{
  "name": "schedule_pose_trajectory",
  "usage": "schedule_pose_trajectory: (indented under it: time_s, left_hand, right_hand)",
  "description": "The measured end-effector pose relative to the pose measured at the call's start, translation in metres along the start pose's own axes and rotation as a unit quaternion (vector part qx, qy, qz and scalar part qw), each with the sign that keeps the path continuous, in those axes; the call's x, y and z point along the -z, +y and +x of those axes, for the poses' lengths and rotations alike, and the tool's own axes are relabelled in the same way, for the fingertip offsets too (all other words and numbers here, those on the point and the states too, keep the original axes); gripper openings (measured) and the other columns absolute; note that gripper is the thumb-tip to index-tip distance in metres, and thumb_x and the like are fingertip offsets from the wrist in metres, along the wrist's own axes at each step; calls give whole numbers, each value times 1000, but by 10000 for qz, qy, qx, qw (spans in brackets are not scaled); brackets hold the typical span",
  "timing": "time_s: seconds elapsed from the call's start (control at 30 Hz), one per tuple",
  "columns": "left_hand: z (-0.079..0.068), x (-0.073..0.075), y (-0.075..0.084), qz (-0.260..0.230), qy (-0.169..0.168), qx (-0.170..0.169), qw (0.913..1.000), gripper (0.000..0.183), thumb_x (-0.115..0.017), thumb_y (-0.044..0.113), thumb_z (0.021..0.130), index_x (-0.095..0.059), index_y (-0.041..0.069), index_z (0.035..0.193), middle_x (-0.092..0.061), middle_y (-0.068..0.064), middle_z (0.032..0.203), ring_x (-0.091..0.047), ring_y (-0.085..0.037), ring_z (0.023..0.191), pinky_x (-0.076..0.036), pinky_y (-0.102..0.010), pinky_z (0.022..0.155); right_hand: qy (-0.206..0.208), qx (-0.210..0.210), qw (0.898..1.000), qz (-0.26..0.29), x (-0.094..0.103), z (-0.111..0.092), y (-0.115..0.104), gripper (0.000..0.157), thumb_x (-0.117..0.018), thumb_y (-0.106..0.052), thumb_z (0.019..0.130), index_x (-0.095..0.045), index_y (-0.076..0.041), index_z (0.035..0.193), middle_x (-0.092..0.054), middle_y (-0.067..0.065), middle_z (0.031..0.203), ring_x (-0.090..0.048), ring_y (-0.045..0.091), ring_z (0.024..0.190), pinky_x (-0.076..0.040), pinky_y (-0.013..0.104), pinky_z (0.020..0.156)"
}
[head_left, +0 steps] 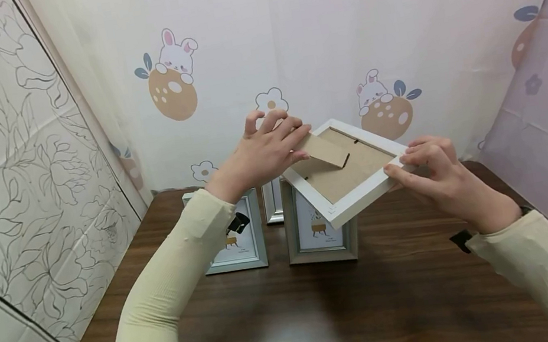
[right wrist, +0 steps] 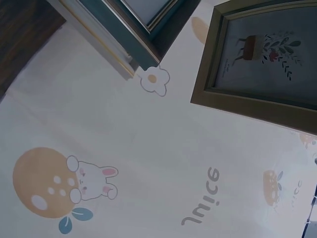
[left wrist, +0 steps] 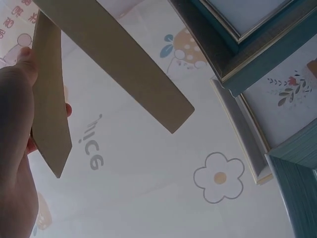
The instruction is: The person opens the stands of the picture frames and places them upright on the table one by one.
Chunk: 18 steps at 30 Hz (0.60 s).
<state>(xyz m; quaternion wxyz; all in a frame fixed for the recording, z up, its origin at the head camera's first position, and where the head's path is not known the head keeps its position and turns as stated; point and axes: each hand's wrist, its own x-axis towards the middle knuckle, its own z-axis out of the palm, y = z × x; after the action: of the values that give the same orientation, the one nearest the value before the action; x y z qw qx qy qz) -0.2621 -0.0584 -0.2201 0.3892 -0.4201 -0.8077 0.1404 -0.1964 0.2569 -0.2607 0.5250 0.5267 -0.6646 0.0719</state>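
A white picture frame (head_left: pixel 369 192) is held up and tilted above the table, its brown backing board (head_left: pixel 360 172) facing me. My left hand (head_left: pixel 270 147) pinches the stand flap (head_left: pixel 327 151), which juts out from the backing. The left wrist view has that flap (left wrist: pixel 51 104) between thumb and fingers, swung away from the frame's edge (left wrist: pixel 124 69). At the frame's right side, my right hand (head_left: pixel 436 178) grips the border, thumb on the back. The right wrist view catches the front of the held frame (right wrist: pixel 203 74), with a potted-plant print inside; neither hand shows there.
On the dark wooden table (head_left: pixel 256 329) stand a grey-blue picture frame (head_left: pixel 258 233), a silver-edged frame (head_left: pixel 274 217) farther back and a grey-brown frame (head_left: pixel 292 234), partly behind the held one. A printed curtain (head_left: pixel 252 31) hangs behind; a flower-patterned panel (head_left: pixel 22 145) borders the left.
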Motion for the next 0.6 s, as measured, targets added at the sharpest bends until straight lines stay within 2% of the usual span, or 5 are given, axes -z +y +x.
schedule_pose_trajectory:
  time_s: [0.13, 0.2, 0.43, 0.6]
  left_hand:
    - [1, 0, 0, -125, -183, 120, 9997, 54, -42, 50, 104, -51, 16, 145, -51, -2, 139, -32, -23, 131, -16, -51, 102]
    - [1, 1, -1, -197, -181, 172, 9995, 54, -41, 49, 105, -49, 15, 146, -49, -3, 141, -31, -23, 133, -15, -51, 102]
    - [0, 1, -1, -472, 152, 305, 9983, 57, -43, 49, 103, -44, 14, 149, -41, -5, 150, -27, -25, 139, -14, -53, 104]
    - [-1, 1, 1, -447, -18, 367, 9983, 62, -41, 49, 103, -36, 14, 154, -35, -4, 154, -22, -25, 142, -12, -54, 107]
  right_hand:
    - [-17, -6, 10000, -27, 1, 2, 0, 37, -45, -20, 106, -58, -21, 140, -46, 22, 93, -43, 47, 91, -38, 44, 74]
    - [-77, -28, 9999, -87, 2, 3, 0, 33, -44, -19, 106, -60, -19, 135, -47, 22, 93, -43, 46, 92, -39, 43, 69]
    - [-191, -160, 9995, -187, 3, 6, 3, 22, -42, -13, 106, -63, -8, 115, -46, 22, 95, -43, 47, 94, -39, 44, 63]
    - [-298, -347, 9988, -163, 5, 4, 6, 24, -41, -16, 108, -63, -7, 112, -46, 22, 95, -44, 48, 94, -39, 44, 63]
